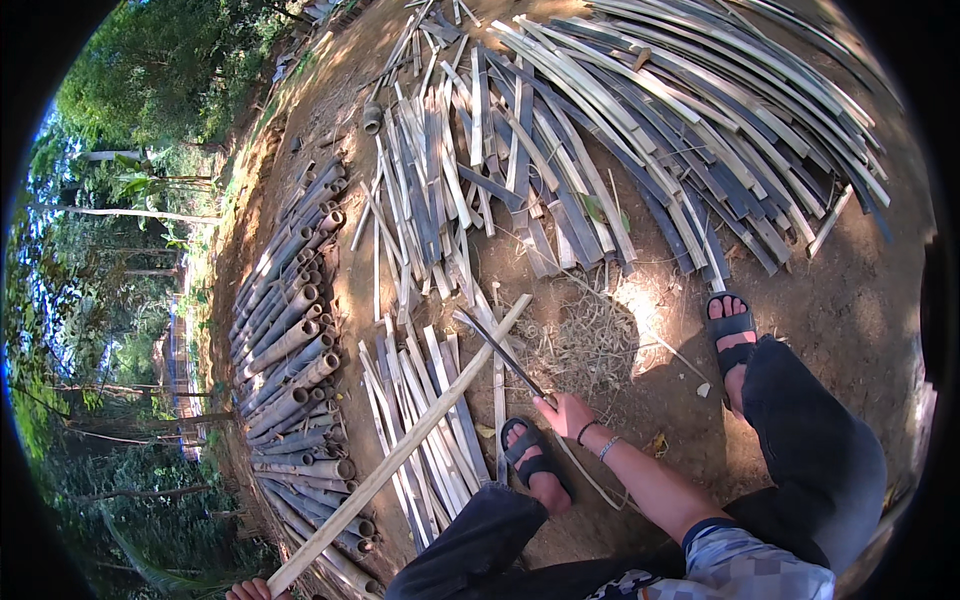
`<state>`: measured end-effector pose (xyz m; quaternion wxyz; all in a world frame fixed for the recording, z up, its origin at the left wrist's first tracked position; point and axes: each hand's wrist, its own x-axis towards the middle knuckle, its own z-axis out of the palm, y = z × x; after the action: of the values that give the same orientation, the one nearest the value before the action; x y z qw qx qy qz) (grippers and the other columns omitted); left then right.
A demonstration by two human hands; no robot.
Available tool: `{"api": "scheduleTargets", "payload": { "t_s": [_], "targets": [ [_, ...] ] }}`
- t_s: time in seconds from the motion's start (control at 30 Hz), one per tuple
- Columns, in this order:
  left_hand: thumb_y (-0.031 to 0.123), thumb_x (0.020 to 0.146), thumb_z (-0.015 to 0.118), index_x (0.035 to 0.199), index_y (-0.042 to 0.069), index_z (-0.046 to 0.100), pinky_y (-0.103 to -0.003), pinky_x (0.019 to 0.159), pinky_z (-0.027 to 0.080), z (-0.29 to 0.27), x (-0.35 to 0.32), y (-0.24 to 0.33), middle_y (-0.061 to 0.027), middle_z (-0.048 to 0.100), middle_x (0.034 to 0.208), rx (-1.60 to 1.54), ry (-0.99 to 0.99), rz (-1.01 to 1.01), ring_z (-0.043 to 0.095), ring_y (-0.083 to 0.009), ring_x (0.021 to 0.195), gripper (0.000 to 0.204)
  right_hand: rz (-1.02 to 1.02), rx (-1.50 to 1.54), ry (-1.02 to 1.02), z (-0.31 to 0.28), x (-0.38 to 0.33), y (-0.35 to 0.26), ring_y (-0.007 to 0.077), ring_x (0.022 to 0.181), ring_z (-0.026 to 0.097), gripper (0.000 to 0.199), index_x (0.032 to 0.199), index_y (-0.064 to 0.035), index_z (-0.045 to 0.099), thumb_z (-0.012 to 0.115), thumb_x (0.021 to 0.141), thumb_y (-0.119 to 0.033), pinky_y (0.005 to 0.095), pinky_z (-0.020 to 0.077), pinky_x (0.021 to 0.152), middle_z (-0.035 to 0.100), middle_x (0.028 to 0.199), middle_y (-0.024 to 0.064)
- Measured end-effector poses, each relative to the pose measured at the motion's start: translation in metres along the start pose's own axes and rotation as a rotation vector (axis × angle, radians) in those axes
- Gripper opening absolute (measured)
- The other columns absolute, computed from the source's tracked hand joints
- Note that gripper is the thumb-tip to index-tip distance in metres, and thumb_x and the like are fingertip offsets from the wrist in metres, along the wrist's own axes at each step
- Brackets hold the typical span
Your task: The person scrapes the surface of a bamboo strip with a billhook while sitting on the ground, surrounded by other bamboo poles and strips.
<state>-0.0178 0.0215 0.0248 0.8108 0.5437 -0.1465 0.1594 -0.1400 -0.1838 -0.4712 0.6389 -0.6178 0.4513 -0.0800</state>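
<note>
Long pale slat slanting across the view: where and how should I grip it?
Probably take the slat by its lower-left end, where the left hand holds it, coming from the person's left. It is long and narrow; near its upper end it crosses the blade in the right hand.

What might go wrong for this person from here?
If the long blade slipped off the pale strip, it might catch the bare toes in the left sandal close by.
The strip's edges may be splintery, and the left fingers grip it without a glove.
Loose strips lie beside that sandal, so a step there might slide.
</note>
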Motion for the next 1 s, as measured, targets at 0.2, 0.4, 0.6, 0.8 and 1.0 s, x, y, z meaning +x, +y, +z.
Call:
{"api": "scheduleTargets", "payload": {
  "t_s": [0.2, 0.4, 0.6, 0.8, 1.0],
  "targets": [
    [0.048, 0.084, 0.04, 0.047, 0.016, 0.044, -0.026, 0.035, 0.024, -0.009, 0.006, -0.004, 0.0009, 0.035, 0.042, 0.037, 0.005, 0.052, 0.029, -0.0123, 0.032, 0.049, 0.076, 0.105, -0.032, -0.015, 0.022, 0.0, 0.0421, 0.078, 0.062, 0.071, 0.073, 0.0049, 0.063, 0.043, 0.087, -0.062, 0.0483, 0.0468, 0.07, 0.061, 0.071, 0.0276],
    [0.062, 0.085, 0.035, 0.048, 0.017, 0.038, -0.026, 0.033, 0.021, -0.015, 0.019, -0.012, 0.0003, 0.032, 0.043, 0.106, 0.093, 0.116, 0.026, -0.0129, 0.033, 0.058, 0.159, 0.067, 0.025, -0.012, 0.027, 0.012, 0.0445, 0.074, 0.061, 0.072, 0.071, 0.0085, 0.061, 0.043, 0.088, -0.059, 0.0497, 0.0448, 0.067, 0.057, 0.067, 0.0317],
    [0.065, 0.085, 0.033, 0.052, 0.017, 0.03, -0.026, 0.033, 0.019, -0.021, 0.019, -0.011, 0.0006, 0.026, 0.042, 0.064, 0.1, 0.102, 0.025, -0.0126, 0.034, 0.058, -0.002, 0.04, -0.03, -0.015, 0.016, 0.014, 0.0421, 0.068, 0.061, 0.073, 0.067, 0.0073, 0.059, 0.044, 0.086, -0.062, 0.0479, 0.0455, 0.065, 0.057, 0.063, 0.0286],
    [0.075, 0.076, 0.034, 0.052, 0.016, 0.035, -0.027, 0.034, 0.02, -0.022, 0.022, -0.012, 0.0, 0.026, 0.043, 0.099, 0.122, 0.137, 0.025, -0.0142, 0.035, 0.064, 0.132, 0.074, -0.008, -0.014, 0.04, 0.019, 0.0409, 0.076, 0.063, 0.076, 0.068, 0.0058, 0.062, 0.042, 0.086, -0.065, 0.048, 0.0461, 0.071, 0.06, 0.067, 0.0287],
    [0.085, 0.067, 0.032, 0.053, 0.016, 0.034, -0.027, 0.034, 0.021, -0.029, 0.024, -0.016, 0.0, 0.026, 0.044, 0.055, 0.113, 0.181, 0.026, -0.0148, 0.036, 0.071, 0.169, 0.122, -0.046, -0.011, 0.045, 0.03, 0.0433, 0.08, 0.062, 0.078, 0.075, 0.007, 0.064, 0.041, 0.085, -0.067, 0.0475, 0.0466, 0.073, 0.061, 0.07, 0.0287]
  ]
}}
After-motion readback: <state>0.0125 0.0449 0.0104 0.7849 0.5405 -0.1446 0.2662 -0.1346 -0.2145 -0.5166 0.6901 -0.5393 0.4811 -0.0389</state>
